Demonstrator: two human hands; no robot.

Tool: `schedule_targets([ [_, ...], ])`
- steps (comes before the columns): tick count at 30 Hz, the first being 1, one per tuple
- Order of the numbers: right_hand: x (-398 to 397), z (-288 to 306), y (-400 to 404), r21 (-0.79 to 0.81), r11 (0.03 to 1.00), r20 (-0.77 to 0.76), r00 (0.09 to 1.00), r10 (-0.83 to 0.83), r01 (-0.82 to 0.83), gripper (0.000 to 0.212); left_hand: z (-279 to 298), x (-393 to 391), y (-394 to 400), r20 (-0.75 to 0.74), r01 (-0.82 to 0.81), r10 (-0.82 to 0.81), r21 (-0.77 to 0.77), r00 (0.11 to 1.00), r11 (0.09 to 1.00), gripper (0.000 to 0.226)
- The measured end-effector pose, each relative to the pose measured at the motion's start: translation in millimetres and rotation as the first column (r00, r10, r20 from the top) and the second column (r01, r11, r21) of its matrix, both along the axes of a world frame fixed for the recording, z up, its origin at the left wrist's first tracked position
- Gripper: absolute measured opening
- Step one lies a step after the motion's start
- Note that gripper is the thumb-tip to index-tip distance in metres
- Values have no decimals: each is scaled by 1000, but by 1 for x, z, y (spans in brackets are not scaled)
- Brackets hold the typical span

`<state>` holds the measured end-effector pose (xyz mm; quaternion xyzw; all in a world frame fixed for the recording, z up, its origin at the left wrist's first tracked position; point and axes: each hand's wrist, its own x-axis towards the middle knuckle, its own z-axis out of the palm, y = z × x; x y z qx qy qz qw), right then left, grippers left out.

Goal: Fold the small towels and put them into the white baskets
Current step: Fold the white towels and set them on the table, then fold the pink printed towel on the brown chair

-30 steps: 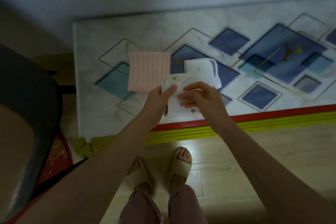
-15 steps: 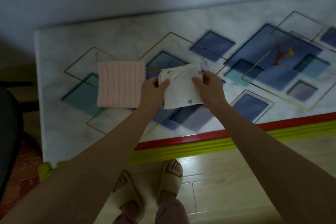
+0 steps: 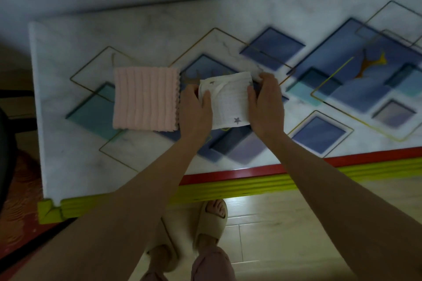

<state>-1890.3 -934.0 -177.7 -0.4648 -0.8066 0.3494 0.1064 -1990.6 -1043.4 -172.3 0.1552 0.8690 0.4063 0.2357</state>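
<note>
At your far left a dark rounded chair edge [image 3: 5,155] cuts into view, with a reddish patterned mat [image 3: 16,201] on the floor below it. The marble-look tabletop with blue and teal diamond shapes and thin gold outlines [image 3: 159,20] begins just to its right; its near edge carries a red strip [image 3: 228,177] and a ribbed yellow-green guard [image 3: 228,189].

On the left part of the table lies the folded pink ribbed towel [image 3: 146,99], flat and square, its scalloped right edge just beside your left hand [image 3: 194,109] — I cannot tell whether they touch. That hand holds the left edge of the small white towel with grey stars [image 3: 228,100], thumb laid over the top of the cloth and the other fingers hidden beneath it. The white towel sits folded into a small rectangle over a blue diamond, held between both hands; whether it rests on the table I cannot tell. Your right hand [image 3: 266,102] grips the right edge, thumb on top, fingers curled round the far corner.

Right of your hands the table shows only its printed pattern, including a small gold antler-like mark [image 3: 370,64]. Both forearms cross the near table edge; below them, beige slide sandals [image 3: 212,223] stand on pale wood flooring [image 3: 285,223].
</note>
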Motion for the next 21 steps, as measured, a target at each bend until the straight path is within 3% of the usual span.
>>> schedule_targets([
  [3, 1, -5, -6, 225, 949, 55, 975, 214, -221, 48, -3, 13, -8, -247, 62, -59, 4, 967, 998, 34],
  [6, 7, -28, -10, 226, 868, 168, 895, 412, -442, 56, -19, 19, -13, -412, 347, -420, -244, 808, 906, 49],
  [8, 12, -43, -9, 241, 849, 210, 879, 427, -470, 58, -34, 15, -16, -368, 441, -585, -406, 723, 801, 56],
  [12, 13, -55, -5, 271, 824, 240, 864, 444, -498, 60, -47, 7, -19, -319, 492, -661, -472, 679, 732, 61],
  [17, 8, -21, 1, 103, 805, 417, 760, 499, -584, 63, -13, -3, -19, -194, 519, -782, -651, 593, 554, 65],
  [19, 4, 8, 1, 31, 816, 451, 737, 504, -577, 60, 16, -10, -26, -147, 527, -769, -647, 622, 550, 62],
  [21, 0, 43, -8, -17, 836, 475, 731, 490, -549, 56, 47, -15, -44, -109, 545, -715, -572, 690, 613, 47],
])
